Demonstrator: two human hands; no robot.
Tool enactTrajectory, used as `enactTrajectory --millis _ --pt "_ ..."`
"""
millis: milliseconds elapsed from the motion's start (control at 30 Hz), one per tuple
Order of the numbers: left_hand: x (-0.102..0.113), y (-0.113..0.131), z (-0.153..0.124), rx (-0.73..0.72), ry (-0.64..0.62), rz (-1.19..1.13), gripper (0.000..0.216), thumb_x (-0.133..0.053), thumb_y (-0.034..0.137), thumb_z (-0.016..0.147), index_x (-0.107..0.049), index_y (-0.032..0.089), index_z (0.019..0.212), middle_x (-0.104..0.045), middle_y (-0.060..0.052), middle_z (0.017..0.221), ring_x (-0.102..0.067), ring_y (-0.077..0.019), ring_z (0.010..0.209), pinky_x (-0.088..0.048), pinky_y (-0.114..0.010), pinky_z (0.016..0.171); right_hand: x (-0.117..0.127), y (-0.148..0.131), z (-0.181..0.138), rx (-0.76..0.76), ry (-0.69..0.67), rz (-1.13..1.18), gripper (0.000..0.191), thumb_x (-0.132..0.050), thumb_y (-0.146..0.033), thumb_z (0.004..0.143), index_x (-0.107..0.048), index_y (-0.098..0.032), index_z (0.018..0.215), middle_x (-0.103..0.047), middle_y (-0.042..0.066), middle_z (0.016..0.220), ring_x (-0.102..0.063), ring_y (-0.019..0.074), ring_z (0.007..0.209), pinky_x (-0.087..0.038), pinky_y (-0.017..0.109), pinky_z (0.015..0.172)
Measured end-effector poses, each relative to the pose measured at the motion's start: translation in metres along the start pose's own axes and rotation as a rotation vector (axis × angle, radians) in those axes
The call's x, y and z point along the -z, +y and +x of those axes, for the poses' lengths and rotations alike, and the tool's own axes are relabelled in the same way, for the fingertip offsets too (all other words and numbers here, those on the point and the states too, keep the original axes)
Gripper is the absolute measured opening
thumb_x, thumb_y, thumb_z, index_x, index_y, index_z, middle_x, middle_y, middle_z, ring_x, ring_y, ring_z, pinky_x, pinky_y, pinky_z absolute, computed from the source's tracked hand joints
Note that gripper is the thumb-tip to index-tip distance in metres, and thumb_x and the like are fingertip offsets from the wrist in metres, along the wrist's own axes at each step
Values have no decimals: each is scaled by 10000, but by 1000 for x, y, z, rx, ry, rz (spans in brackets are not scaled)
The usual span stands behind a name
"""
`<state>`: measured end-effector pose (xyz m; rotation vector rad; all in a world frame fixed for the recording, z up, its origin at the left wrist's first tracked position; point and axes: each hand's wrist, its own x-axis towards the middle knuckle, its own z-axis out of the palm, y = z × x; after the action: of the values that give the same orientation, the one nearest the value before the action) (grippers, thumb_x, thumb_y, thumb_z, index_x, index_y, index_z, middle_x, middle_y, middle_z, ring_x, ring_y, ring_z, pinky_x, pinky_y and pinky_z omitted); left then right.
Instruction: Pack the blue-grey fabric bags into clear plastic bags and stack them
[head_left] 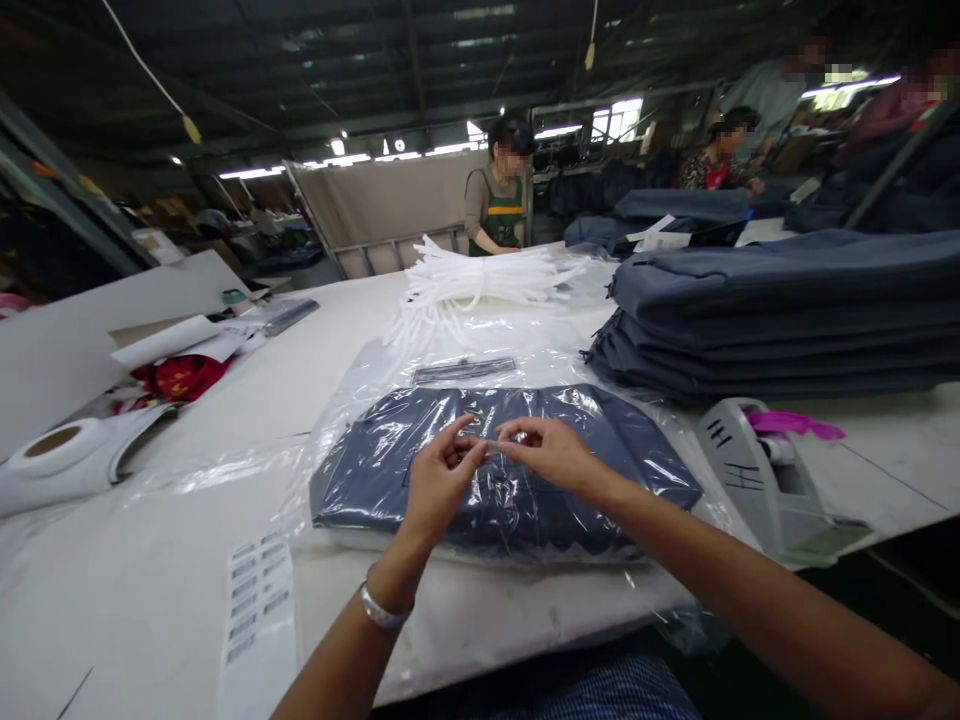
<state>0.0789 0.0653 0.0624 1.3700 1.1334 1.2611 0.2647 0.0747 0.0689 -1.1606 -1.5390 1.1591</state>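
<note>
My left hand (448, 470) and my right hand (551, 452) meet above a dark blue folded fabric item (600, 430) inside a clear plastic bag (360, 400). Between the two hands' pinched fingertips is a small clear strip (493, 447), which looks like a piece of tape. Both hands are closed on it, one at each end. The bagged item lies flat on the table, with its glossy plastic wrinkled. Printed warning text (463, 370) shows on the bag's far part. A silver bracelet is on my left wrist.
At the right stand a grey tape dispenser (750, 470) and a stack of dark blue fabric items (787, 310). White foam strips (487, 280) lie beyond the bag. A barcode label sheet (259, 610) and a white roll (60, 450) are leftward. A co-worker (495, 195) stands across the table.
</note>
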Motion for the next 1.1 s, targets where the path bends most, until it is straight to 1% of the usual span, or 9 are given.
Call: enactTrajectory --millis 67,133,233,300,400,500,633,900,1100 --pt "2 -5 21 18 -22 -9 614 -792 387 736 -608 151 1273 -723 -21 838 -686 -159 736 -589 -310 757 6 3 21 -10 0 -75 181 -695 -347 763 -714 -173 810 -682 8 747 -562 107 578 -391 203 492" --pt "4 -11 38 53 -48 -11 624 -788 378 737 -597 147 1284 -722 -22 834 -690 -157 722 -593 -316 746 10 7 40 -36 -56 -97 169 -669 -332 780 -703 -169 808 -649 -7 681 -545 102 565 -395 203 502" --pt "7 -20 58 132 -105 21 639 -773 346 747 -568 133 1314 -723 -37 836 -712 -178 747 -600 -336 739 13 18 60 -98 -105 -132 195 -670 -288 775 -666 -171 931 -633 -30 655 -558 107 563 -417 213 524" --pt "8 -24 68 158 -150 142 596 -742 319 769 -575 132 1310 -730 -49 832 -720 -195 749 -594 -330 702 14 26 69 -125 -88 -220 282 -684 -246 754 -628 -176 1021 -650 -39 665 -572 111 564 -424 223 546" --pt "11 -28 78 76 -197 476 471 -708 286 791 -643 171 1243 -753 -48 845 -719 -198 767 -555 -310 723 14 35 77 -97 -90 -412 275 -692 -229 746 -631 -189 1011 -695 -30 707 -608 121 612 -426 235 601" --pt "12 -30 85 15 -239 722 447 -705 288 789 -667 218 1229 -771 -29 873 -712 -198 816 -512 -290 744 15 39 81 -80 -116 -542 210 -681 -235 754 -659 -200 960 -719 -26 735 -638 132 664 -424 239 629" --pt "9 -30 89 30 -298 856 471 -685 310 798 -649 247 1263 -776 -11 911 -701 -200 858 -473 -278 704 15 40 81 -105 -124 -645 187 -672 -235 754 -678 -216 940 -732 -33 762 -655 139 704 -418 240 637" --pt "3 -27 90 45 -327 945 514 -663 317 801 -611 262 1310 -772 8 930 -689 -201 883 -459 -285 714 14 42 78 -147 -137 -694 196 -656 -248 756 -678 -227 950 -739 -38 788 -667 154 748 -414 244 635" --pt "3 -34 93 20 -320 947 528 -665 315 802 -595 263 1323 -773 11 922 -694 -201 884 -469 -283 725 11 42 78 -164 -124 -718 207 -640 -259 752 -673 -233 954 -743 -38 825 -667 162 769 -405 248 627"
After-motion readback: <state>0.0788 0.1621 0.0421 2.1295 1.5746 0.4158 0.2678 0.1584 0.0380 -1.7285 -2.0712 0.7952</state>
